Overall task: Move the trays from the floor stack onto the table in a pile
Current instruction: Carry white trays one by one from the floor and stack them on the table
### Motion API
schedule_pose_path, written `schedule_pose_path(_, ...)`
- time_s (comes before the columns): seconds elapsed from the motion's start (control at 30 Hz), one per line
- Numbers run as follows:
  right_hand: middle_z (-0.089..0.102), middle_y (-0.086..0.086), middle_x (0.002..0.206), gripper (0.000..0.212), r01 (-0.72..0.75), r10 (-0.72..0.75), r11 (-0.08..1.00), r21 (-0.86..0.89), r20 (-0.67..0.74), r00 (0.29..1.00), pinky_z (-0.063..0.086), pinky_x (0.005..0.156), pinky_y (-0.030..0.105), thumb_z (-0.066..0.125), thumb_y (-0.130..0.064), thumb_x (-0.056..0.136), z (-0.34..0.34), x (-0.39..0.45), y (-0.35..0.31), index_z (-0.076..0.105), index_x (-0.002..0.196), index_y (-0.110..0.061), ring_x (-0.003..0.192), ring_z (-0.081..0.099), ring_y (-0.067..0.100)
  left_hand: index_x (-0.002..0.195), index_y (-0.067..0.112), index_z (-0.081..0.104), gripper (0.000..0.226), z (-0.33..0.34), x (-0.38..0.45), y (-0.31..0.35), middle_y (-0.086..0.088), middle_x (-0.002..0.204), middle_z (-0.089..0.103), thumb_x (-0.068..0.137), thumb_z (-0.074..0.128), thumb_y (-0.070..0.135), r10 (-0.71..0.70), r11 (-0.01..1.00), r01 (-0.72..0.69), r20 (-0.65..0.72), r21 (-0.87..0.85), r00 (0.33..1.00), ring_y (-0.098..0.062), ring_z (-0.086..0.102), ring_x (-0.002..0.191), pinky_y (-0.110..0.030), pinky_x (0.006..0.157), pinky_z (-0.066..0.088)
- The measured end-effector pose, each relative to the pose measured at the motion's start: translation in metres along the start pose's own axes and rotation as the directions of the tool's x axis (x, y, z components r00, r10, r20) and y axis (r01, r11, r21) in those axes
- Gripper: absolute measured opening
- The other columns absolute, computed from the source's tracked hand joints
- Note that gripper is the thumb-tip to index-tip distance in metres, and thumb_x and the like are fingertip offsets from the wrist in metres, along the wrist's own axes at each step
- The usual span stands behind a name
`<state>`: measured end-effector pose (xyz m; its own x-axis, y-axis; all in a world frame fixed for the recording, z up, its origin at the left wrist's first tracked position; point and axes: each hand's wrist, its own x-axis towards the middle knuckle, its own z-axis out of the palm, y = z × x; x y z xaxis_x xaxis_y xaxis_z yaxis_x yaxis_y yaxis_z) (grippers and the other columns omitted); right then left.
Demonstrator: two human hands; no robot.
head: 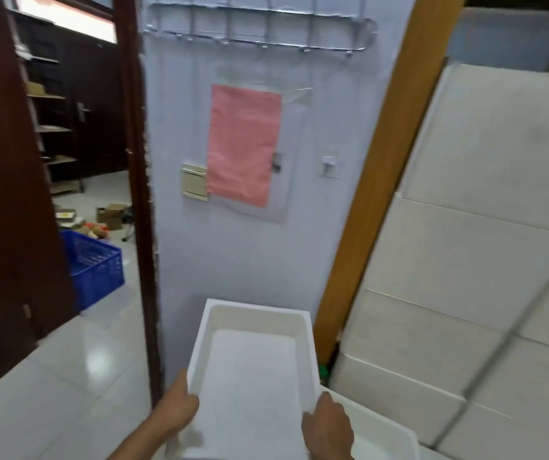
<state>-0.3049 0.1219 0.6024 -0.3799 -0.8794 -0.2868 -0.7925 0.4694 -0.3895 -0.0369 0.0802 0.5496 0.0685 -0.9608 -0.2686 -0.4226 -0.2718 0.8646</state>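
Observation:
A white rectangular tray [253,330] is held up in front of me, low in the middle of the view, its open side facing up and nothing inside it. My left hand [181,406] grips its left rim and my right hand [327,426] grips its right rim. Below and to the right of it shows the corner of another white tray [385,433], partly hidden by my right hand. No table is visible.
A pale wall with a pink sheet [243,144] stands right ahead. A dark wooden door frame [137,194] at the left opens onto a room with a blue crate [97,267] on the tiled floor. White panels [465,260] lean at the right.

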Motion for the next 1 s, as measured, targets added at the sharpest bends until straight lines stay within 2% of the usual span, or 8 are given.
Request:
schedule_pose_path(0.2, 0.053, 0.003, 0.135, 0.066, 0.003, 0.004, 0.996, 0.091, -0.076, 0.997, 0.049, 0.095, 0.032, 0.048, -0.018, 0.091, -0.026, -0.014, 0.074, 0.018, 0.149, -0.014, 0.12, 0.056, 0.023, 0.126, 0.025, 0.051, 0.069, 0.065, -0.035, 0.048, -0.001, 0.114, 0.065, 0.06, 0.044, 0.008, 0.022, 0.999, -0.022, -0.001, 0.05, 1.0, -0.023, 0.062, 0.105, -0.037, 0.093, 0.051)
schedule_pose_path(0.3, 0.054, 0.003, 0.131, 0.081, 0.004, 0.005, 0.992, 0.124, -0.072, 0.997, 0.05, 0.084, 0.03, 0.047, -0.011, 0.087, -0.037, -0.029, 0.103, 0.001, 0.153, -0.02, 0.112, 0.059, 0.023, 0.127, 0.013, 0.054, 0.06, 0.093, -0.059, 0.07, -0.009, 0.113, 0.065, 0.07, 0.046, -0.002, 0.024, 0.999, -0.023, -0.025, 0.045, 0.999, -0.027, 0.061, 0.104, -0.032, 0.089, 0.049)
schedule_pose_path(0.4, 0.059, 0.003, 0.119, 0.09, 0.01, -0.001, 0.991, 0.137, -0.062, 0.998, 0.049, 0.072, 0.027, 0.047, -0.007, 0.087, -0.044, -0.038, 0.134, -0.011, 0.154, -0.025, 0.097, 0.061, 0.02, 0.127, 0.014, 0.055, 0.063, 0.116, -0.076, 0.083, -0.009, 0.112, 0.067, 0.065, 0.046, 0.005, 0.058, 0.994, -0.06, 0.027, 0.095, 0.998, -0.028, 0.063, 0.104, -0.036, 0.09, 0.053)
schedule_pose_path(0.6, 0.053, 0.002, 0.1, 0.09, -0.017, 0.033, 0.983, 0.182, -0.086, 0.996, 0.046, 0.069, 0.027, 0.046, -0.005, 0.086, -0.056, -0.038, 0.17, -0.007, 0.155, -0.029, 0.083, 0.053, 0.018, 0.138, 0.015, 0.043, 0.065, 0.146, -0.092, 0.095, -0.011, 0.126, 0.057, 0.075, 0.057, 0.003, 0.152, 0.981, -0.166, 0.136, 0.099, 0.979, -0.033, 0.055, 0.119, -0.05, 0.1, 0.047)
schedule_pose_path(0.73, 0.058, 0.004, 0.111, 0.089, -0.007, 0.03, 0.98, 0.201, -0.109, 0.994, 0.049, 0.071, 0.028, 0.044, -0.004, 0.086, -0.058, -0.033, 0.182, -0.003, 0.155, -0.033, 0.09, 0.059, 0.02, 0.141, 0.014, 0.037, 0.064, 0.16, -0.099, 0.1, -0.011, 0.129, 0.054, 0.081, 0.052, -0.004, 0.114, 0.982, -0.129, 0.105, 0.141, 0.988, -0.032, 0.052, 0.118, -0.038, 0.095, 0.045)
schedule_pose_path(0.83, 0.052, 0.001, 0.101, 0.088, -0.01, 0.032, 0.979, 0.203, -0.106, 0.994, 0.043, 0.065, 0.025, 0.044, -0.003, 0.086, -0.056, -0.028, 0.189, -0.002, 0.155, -0.033, 0.083, 0.053, 0.018, 0.141, 0.017, 0.034, 0.064, 0.169, -0.102, 0.102, -0.007, 0.122, 0.052, 0.083, 0.052, -0.003, 0.108, 0.977, -0.13, 0.13, 0.168, 0.986, -0.03, 0.052, 0.113, -0.042, 0.097, 0.047)
schedule_pose_path(0.93, 0.057, 0.004, 0.111, 0.088, -0.021, 0.042, 0.981, 0.193, -0.103, 0.994, 0.046, 0.07, 0.027, 0.043, -0.003, 0.086, -0.051, -0.024, 0.196, -0.003, 0.154, -0.034, 0.088, 0.056, 0.02, 0.149, 0.024, 0.018, 0.075, 0.176, -0.102, 0.101, -0.005, 0.125, 0.049, 0.087, 0.053, 0.001, 0.113, 0.971, -0.141, 0.145, 0.194, 0.983, -0.029, 0.051, 0.117, -0.047, 0.104, 0.046)
schedule_pose_path(1.0, 0.057, 0.005, 0.114, 0.088, -0.032, 0.051, 0.982, 0.185, -0.096, 0.994, 0.047, 0.073, 0.028, 0.043, -0.003, 0.086, -0.045, -0.022, 0.201, -0.003, 0.154, -0.034, 0.093, 0.059, 0.021, 0.153, 0.029, 0.009, 0.083, 0.18, -0.103, 0.099, -0.007, 0.123, 0.05, 0.086, 0.05, 0.002, 0.102, 0.962, -0.132, 0.132, 0.24, 0.986, -0.029, 0.052, 0.112, -0.044, 0.101, 0.048)
